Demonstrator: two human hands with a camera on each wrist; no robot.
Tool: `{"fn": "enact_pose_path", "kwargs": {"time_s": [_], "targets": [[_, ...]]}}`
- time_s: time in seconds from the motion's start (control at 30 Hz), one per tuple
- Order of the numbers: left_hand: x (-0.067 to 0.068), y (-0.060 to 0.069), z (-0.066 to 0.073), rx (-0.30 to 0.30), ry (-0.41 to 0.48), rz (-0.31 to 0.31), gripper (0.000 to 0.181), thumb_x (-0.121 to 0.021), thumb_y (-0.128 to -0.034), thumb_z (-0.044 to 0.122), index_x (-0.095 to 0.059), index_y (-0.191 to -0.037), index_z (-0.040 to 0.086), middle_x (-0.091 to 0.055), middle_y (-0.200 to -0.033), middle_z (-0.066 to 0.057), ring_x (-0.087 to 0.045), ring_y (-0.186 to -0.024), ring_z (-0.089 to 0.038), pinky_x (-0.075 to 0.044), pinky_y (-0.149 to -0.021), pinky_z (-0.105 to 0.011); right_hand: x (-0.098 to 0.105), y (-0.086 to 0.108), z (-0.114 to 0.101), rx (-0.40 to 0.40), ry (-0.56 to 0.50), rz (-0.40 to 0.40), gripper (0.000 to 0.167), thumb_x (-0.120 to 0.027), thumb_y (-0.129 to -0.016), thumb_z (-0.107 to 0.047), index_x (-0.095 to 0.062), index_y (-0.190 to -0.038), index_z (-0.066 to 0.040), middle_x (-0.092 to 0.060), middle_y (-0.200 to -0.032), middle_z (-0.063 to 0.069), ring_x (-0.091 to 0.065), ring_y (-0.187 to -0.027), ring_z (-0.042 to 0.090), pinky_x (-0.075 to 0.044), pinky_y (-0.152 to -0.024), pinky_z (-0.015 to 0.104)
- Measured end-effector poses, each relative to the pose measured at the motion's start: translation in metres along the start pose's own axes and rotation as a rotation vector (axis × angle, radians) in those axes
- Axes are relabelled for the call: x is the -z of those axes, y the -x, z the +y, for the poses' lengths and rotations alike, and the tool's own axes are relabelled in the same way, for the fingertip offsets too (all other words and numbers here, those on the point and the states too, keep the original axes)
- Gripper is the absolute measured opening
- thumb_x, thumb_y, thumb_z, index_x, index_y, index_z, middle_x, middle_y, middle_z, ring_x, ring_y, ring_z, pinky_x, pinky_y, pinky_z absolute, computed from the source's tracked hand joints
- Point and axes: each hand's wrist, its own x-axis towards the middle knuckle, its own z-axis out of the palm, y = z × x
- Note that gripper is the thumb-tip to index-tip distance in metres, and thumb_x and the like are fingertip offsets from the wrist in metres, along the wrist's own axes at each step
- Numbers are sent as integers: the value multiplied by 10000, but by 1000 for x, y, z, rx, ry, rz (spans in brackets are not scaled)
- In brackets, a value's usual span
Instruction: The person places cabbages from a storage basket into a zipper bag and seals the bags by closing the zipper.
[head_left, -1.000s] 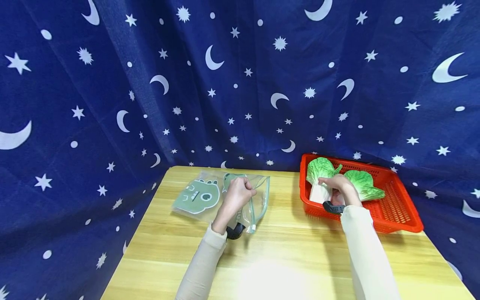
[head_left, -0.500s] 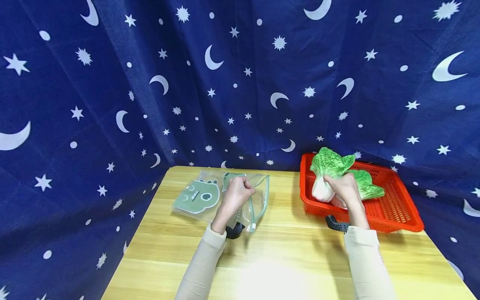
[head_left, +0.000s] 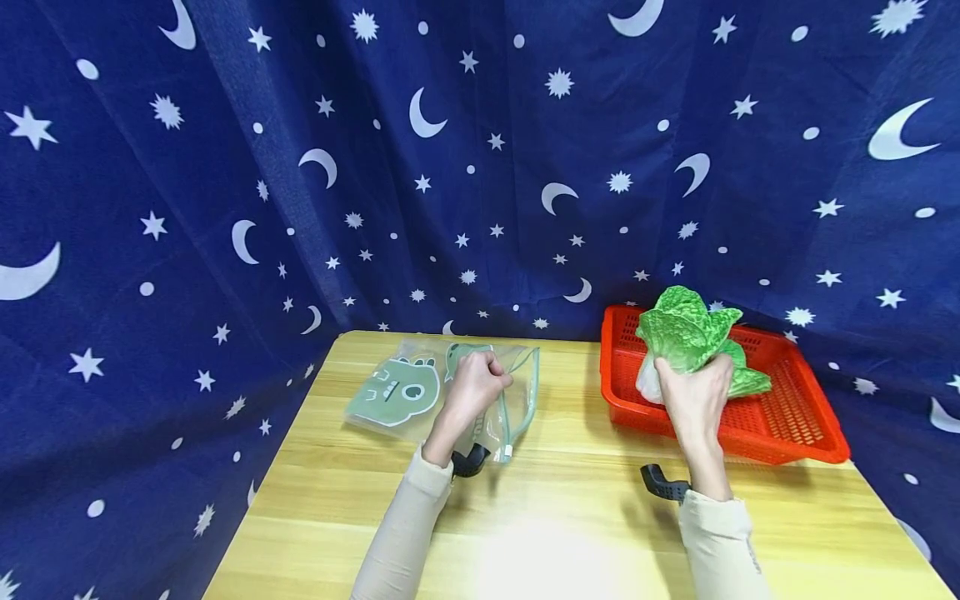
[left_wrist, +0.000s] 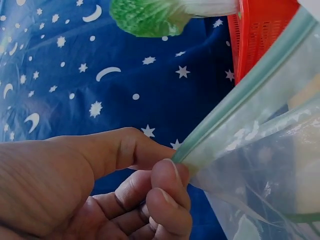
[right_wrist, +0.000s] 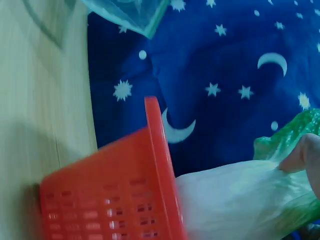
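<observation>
In the head view my left hand (head_left: 472,387) holds the edge of a clear zip bag (head_left: 393,393) with green cartoon prints. The left wrist view shows thumb and fingertips pinching the bag's green zip edge (left_wrist: 250,85), and the bag's mouth is parted. My right hand (head_left: 693,402) grips a Chinese cabbage (head_left: 681,329), leaves up, above the red plastic basket (head_left: 821,429). Its white base (right_wrist: 225,195) shows beside the basket wall in the right wrist view. Behind my right hand another leafy green head (head_left: 745,380) lies in the basket, partly hidden.
The basket stands at the right rear of the wooden table (head_left: 585,500), the bag at the left rear. A dark blue curtain (head_left: 510,167) with moons and stars hangs behind and at the left.
My right hand has taken hold of the Chinese cabbage, lifted it from the basket's left part and turned it slightly rightward. My left hand and the bag have barely moved.
</observation>
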Motion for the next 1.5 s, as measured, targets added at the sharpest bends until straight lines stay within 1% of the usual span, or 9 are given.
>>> {"fn": "enact_pose_path", "kwargs": {"time_s": [0.17, 0.3, 0.43, 0.63, 0.8, 0.93, 1.0, 1.17, 1.5], "targets": [[-1, -2, -1, -18, -5, 37, 104, -698, -742, 85, -620, -688, 129, -609, -667, 22, -516, -575, -87, -441, -524, -222, -3, 17, -14, 37, -48, 33, 684, -756, -726, -242, -390, -1240, 22, -451, -1211, 245, -447, -1148, 410, -345, -1006, 521], [1, -4, 2, -23, 31, 61, 22, -676, -740, 100, -660, -726, 103, -640, -654, 19, -542, -551, -72, -460, -521, -219, -8, 32, -34, 80, -152, 1, 703, -760, -720, -190, -402, -1310, -55, -506, -1243, 212, -488, -1172, 379, -374, -1013, 482], [3, -3, 5, -20, 164, 35, 48, -637, -746, 79, -673, -768, 57, -654, -616, -6, -577, -488, -66, -501, -489, -230, -16, 52, -55, 125, -272, -74, 696, -768, -728, -109, -447, -1345, -80, -593, -1212, 129, -556, -1107, 228, -429, -979, 351], [5, 2, 11, -30, 311, 1, 62, -616, -762, 57, -672, -777, 37, -658, -617, -29, -593, -490, -73, -523, -476, -241, -30, 77, -72, 213, -389, -175, 478, -774, -733, -17, -577, -1166, 28, -664, -1008, 130, -572, -895, 30, -442, -821, 142], [8, 5, 16, -44, 388, 29, 52, -631, -782, 57, -673, -786, 28, -652, -633, -41, -591, -496, -81, -520, -473, -237, -41, 91, -74, 233, -319, -310, 512, -788, -727, -68, -561, -1177, 20, -672, -1035, 162, -612, -944, 172, -483, -839, 278], [12, 6, 18, -58, 454, 38, 44, -627, -800, 31, -661, -803, 3, -647, -664, -66, -595, -506, -95, -533, -484, -245, -47, 93, -71, 268, -258, -480, 573, -796, -732, -130, -534, -1229, -21, -647, -1139, 176, -600, -1082, 301, -471, -928, 445], [14, 6, 18, -60, 488, 38, 39, -632, -813, 18, -653, -813, -14, -652, -687, -90, -601, -513, -102, -542, -491, -252, -48, 91, -69, 282, -249, -564, 583, -798, -739, -161, -526, -1242, -50, -638, -1163, 156, -590, -1105, 296, -465, -944, 467], [15, 6, 18, -79, 514, 63, 46, -655, -829, 10, -641, -816, -32, -675, -722, -147, -600, -514, -101, -541, -491, -251, -52, 86, -60, 312, -303, -749, 606, -816, -750, -182, -527, -1276, -99, -634, -1202, 102, -583, -1110, 237, -467, -960, 449], [16, 6, 19, -153, 512, 152, 57, -663, -830, 53, -652, -795, 9, -699, -712, -123, -617, -503, -119, -539, -473, -282, -53, 83, -47, 367, -138, -962, 434, -790, -769, -245, -613, -1140, -104, -705, -1026, 58, -644, -944, 182, -539, -830, 374]]}}
